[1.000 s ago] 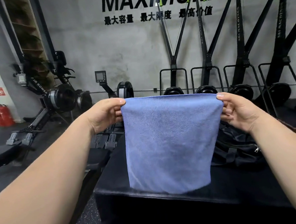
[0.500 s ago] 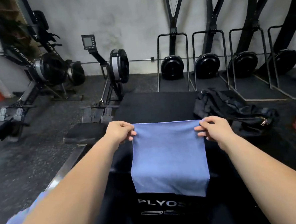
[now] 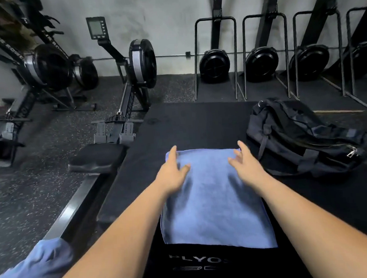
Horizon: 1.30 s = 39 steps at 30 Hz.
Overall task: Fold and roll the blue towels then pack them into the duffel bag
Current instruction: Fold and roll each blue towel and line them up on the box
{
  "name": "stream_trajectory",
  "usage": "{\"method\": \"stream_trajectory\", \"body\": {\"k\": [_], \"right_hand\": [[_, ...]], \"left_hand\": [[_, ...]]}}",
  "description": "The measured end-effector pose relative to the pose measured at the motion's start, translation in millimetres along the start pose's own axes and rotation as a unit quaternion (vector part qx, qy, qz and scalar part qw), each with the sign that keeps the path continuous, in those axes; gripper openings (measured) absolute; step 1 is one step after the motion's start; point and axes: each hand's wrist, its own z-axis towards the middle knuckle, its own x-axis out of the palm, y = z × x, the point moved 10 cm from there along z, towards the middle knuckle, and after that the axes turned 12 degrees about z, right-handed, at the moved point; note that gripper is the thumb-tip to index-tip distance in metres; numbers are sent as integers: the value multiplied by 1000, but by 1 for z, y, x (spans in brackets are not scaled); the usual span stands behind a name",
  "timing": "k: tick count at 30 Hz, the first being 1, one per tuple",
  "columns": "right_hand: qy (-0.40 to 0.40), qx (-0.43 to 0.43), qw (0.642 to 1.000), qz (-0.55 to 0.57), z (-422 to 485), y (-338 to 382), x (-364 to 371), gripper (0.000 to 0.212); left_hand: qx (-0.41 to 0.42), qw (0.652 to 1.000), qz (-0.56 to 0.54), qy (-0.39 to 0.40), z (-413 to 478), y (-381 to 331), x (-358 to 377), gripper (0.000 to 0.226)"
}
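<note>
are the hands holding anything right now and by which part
Nothing is gripped. The left hand and right hand are open, fingers spread over the far end of the blue towel lying on the plyo box; contact cannot be told.

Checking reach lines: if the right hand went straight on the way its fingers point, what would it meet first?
The right hand points forward past the far edge of the blue towel, so it would probably meet the bare black box top first. The duffel bag lies to its right, likely missed.
</note>
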Motion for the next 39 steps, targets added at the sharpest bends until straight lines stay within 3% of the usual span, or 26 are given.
{"method": "stream_trajectory", "body": {"k": [3, 6, 12, 16, 21, 23, 25, 31, 35, 39], "right_hand": [[26, -40, 963, -265, -19, -31, 34, 70], [-6, -85, 919, -385, -27, -38, 41, 74], [-26, -71, 901, -427, -4, -33, 32, 85], [-23, -70, 896, -438, 0, -33, 33, 79], [-39, -119, 878, -463, -21, -11, 45, 78], [7, -132, 898, -420, -38, -14, 59, 83], [50, -128, 901, -411, -57, -26, 64, 86], [51, -142, 882, -447, -75, -43, 24, 85], [105, -221, 858, -452, -105, -40, 27, 79], [105, -240, 843, -469, -119, -52, 23, 73]], "left_hand": [[58, 963, 262, -14, -16, 9, 43, 80], [64, 926, 372, -24, -19, 15, 60, 80], [58, 911, 409, -11, 6, 18, 53, 91], [71, 894, 443, -14, 16, 15, 55, 93], [134, 865, 474, -96, -6, -22, 41, 69], [174, 897, 397, -90, -24, -32, 48, 67], [176, 930, 321, -27, -42, -21, 63, 80], [207, 899, 386, -14, -65, 13, 53, 81], [304, 862, 406, 9, -100, 10, 62, 76], [307, 841, 446, 8, -115, 18, 65, 76]]}}
